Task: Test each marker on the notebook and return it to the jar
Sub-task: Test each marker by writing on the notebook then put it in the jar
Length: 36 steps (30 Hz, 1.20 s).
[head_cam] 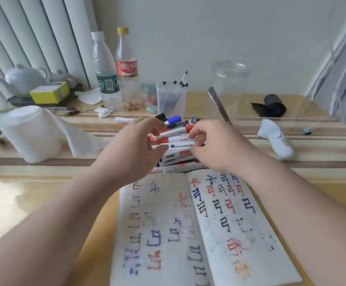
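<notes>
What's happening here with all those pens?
A person has both hands on a pile of markers. The left hand and the right hand have their fingers on the pile, but I cannot tell whether either grips one. The pile lies on the table just beyond an open notebook, whose pages are full of red, blue and black test marks. The clear jar stands farther back.

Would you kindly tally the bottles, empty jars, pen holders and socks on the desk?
Bottles: 2
Empty jars: 1
Pen holders: 1
Socks: 1
Total: 5
</notes>
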Each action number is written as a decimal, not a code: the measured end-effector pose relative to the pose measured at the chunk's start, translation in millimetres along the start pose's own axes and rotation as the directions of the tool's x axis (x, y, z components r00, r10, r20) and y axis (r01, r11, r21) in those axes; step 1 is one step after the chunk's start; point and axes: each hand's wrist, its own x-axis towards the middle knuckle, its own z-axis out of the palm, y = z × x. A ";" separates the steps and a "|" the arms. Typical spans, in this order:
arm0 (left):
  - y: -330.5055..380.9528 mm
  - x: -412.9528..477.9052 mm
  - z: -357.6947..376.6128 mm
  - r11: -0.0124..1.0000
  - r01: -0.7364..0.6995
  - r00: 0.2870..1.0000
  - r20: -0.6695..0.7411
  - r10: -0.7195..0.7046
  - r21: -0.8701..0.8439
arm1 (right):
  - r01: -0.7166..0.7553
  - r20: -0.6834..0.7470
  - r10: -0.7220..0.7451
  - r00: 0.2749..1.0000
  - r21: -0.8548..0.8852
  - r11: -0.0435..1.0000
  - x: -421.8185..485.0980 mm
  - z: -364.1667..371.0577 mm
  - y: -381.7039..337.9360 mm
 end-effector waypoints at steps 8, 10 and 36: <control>-36.4 -5.3 0.3 0.999 0.046 0.995 0.089 -0.046 0.012 | 0.106 0.051 -0.103 0.993 -0.071 0.992 2.1 34.2 7.4; -38.2 -6.2 -0.4 0.997 0.012 0.984 0.174 -0.025 0.073 | 0.103 0.093 -0.096 0.991 -0.070 0.992 -1.4 33.3 7.3; -33.2 -12.6 6.8 0.509 0.165 0.982 0.190 -0.003 -0.845 | -0.121 0.160 -0.088 0.983 0.931 0.345 -21.3 37.3 -15.2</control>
